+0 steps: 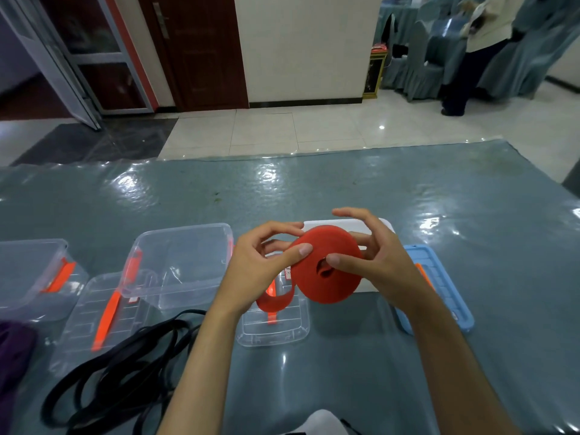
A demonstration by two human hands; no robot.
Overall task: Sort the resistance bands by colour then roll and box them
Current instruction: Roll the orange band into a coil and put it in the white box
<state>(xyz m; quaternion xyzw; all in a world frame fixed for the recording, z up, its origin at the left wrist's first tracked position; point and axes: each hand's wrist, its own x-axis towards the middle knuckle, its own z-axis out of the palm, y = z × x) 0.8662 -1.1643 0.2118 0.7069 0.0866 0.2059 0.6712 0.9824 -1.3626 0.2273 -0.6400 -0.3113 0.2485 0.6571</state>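
Fingers of my left hand (263, 265) and right hand (376, 259) curl around the red band roll (329, 271), thumbs pressing its face so the coil stays tight. I hold it above the clear lid (276, 328); a loose tail (276, 301) hangs unrolled.

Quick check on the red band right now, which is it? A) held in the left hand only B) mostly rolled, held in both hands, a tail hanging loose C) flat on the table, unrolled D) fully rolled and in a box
B: the red band is a thick coil held by the left hand and the right hand, with a loose tail hanging below.
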